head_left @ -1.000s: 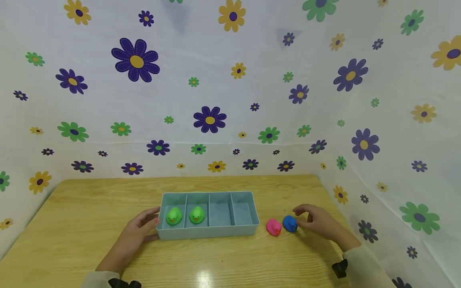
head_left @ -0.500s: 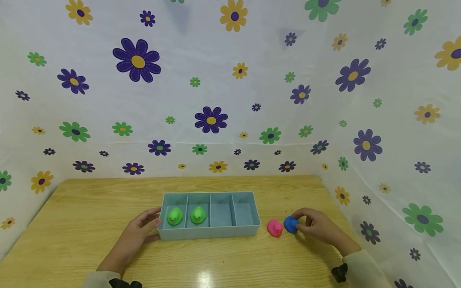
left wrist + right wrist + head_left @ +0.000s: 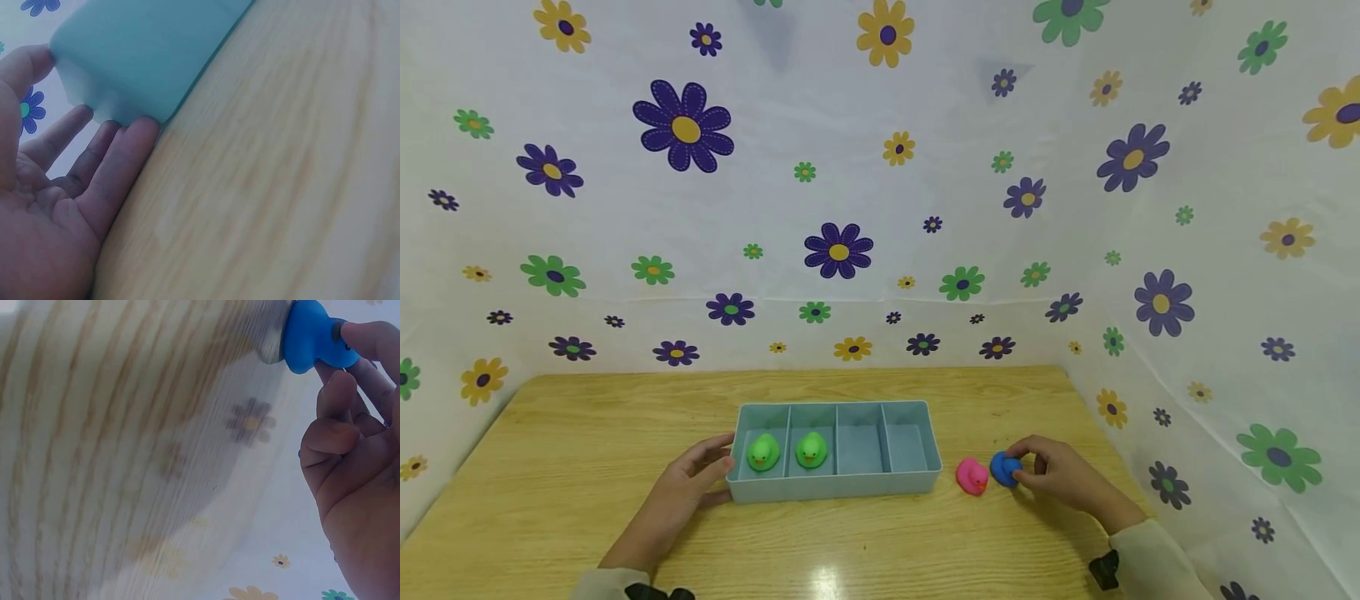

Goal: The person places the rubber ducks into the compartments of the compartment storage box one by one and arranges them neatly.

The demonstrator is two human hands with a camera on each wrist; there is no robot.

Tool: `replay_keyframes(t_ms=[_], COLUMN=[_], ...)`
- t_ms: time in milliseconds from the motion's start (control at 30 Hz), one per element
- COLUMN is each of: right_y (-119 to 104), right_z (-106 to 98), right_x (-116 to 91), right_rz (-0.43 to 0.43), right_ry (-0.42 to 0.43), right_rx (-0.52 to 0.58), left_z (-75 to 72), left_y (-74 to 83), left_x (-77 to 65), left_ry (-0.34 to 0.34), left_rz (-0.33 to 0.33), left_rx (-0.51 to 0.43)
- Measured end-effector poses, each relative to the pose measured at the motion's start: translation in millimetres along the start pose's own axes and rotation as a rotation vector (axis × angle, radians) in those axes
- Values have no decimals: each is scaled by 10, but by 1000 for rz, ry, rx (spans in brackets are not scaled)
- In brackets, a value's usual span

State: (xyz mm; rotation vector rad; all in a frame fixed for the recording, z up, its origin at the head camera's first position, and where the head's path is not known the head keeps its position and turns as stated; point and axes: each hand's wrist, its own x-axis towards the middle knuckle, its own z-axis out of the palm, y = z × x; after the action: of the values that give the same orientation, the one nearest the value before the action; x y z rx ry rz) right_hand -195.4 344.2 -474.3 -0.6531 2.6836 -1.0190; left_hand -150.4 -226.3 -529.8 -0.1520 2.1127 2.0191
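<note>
In the head view, a light blue four-section tray [image 3: 835, 483] stands on the table. Green rubber ducks occupy its two left compartments, one duck [image 3: 763, 452] at the far left and another duck [image 3: 811, 450] beside it. My left hand [image 3: 688, 479] rests against the tray's left end. The left wrist view has its fairly straight fingers [image 3: 128, 153] touching the end wall, thumb at the top corner. To the tray's right, my right hand [image 3: 1063, 475] pinches a blue rubber duck [image 3: 306, 337] between thumb and fingers. A pink rubber duck [image 3: 972, 476] sits just left of the blue one.
The wooden table [image 3: 850, 550] carries the tray and ducks. White cloth [image 3: 760, 200] printed with flowers hangs behind the table and along its right side. Dark wrist cameras sit on both sleeves, the right camera [image 3: 1105, 569] near the table's right side.
My right hand has closed its fingers and thumb on the blue duck, having been spread around it a second ago. The left hand, tray and other ducks stay in place.
</note>
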Motion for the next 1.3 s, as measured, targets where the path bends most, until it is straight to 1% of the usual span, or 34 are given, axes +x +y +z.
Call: replay_keyframes(t_ms=[367, 633, 833, 967, 1033, 1133, 1233, 1300], right_y=[-18, -50, -53, -49, -38, -43, -97, -160], right_z=[31, 52, 64, 74, 79, 72, 43, 12], right_x=[-12, -29, -27, -32, -39, -40, -15, 18], right_rz=[40, 27, 21, 3, -17, -60, -106, -127], right_ry=[9, 27, 41, 57, 83, 159, 249, 287], right_rx=[-33, -55, -68, -80, -106, -163, -219, -234], left_z=[2, -8, -15, -13, -11, -11, -11, -12], left_y=[10, -19, -31, -23, -18, -14, -11, -12], left_x=[-2, 21, 11, 6, 1, 1, 7, 11], left_ry=[-5, 1, -5, 1, 2, 2, 1, 0], left_rz=[-4, -4, 6, -3, -7, -8, -5, -3], left_rx=[-5, 0, 5, 0, 4, 13, 19, 17])
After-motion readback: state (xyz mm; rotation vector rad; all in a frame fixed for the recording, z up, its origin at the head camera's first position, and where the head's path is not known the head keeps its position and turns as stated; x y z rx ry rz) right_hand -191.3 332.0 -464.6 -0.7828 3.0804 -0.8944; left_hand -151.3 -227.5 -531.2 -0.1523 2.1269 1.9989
